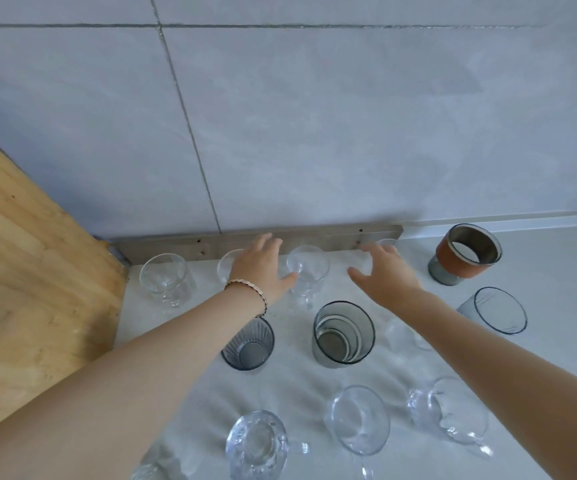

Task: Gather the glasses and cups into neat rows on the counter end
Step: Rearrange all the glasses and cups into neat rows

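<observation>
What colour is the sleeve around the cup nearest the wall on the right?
Reddish-brown sleeve on a grey cup; head view.

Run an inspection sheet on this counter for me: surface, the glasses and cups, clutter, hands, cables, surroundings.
Surface: pale grey counter, matte.
Job's things: clear glasses in a row along the wall, with more at the near edge. A ribbed dark glass, a smoky grey glass and a dark-rimmed glass stand between them. A cup with a brown band is far right by the wall.
Clutter: nothing seen.
Hands: left hand open over a back-row glass; right hand spread over another. Cannot tell whether either touches.
Cables: nothing seen.
Surroundings: tiled wall, wooden panel on the left, metal strip at the wall's foot.
</observation>
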A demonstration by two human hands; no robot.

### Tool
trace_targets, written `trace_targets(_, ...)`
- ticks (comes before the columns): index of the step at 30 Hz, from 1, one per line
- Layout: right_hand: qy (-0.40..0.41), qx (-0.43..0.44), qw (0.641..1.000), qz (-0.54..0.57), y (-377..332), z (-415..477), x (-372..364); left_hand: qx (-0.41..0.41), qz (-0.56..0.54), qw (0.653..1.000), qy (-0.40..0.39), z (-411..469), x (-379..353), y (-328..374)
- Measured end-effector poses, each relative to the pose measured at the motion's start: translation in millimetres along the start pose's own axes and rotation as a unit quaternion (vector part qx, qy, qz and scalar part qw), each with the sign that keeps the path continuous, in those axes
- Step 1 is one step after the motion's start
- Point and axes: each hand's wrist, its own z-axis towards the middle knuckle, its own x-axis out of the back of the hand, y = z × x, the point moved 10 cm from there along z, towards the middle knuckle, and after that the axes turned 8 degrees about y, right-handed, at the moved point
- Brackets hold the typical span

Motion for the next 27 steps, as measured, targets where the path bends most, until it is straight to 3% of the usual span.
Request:
trace_targets(4, 0.005, 0.006, 1.000, -0.003, 49, 9, 28, -0.007, 0.003, 0.998, -0.055, 3, -32, 48)
trace_targets(10, -0.124, 0.036, 0.991, 0.030, 70, 30, 7, 0.117, 0.038, 0.990, -0.071, 11, -53, 52)
trace_targets(27, -0.067, -0.009, 0.997, 0.044, 47, 45, -24, 0.150, -0.039, 0.987, -0.032, 18, -48, 36)
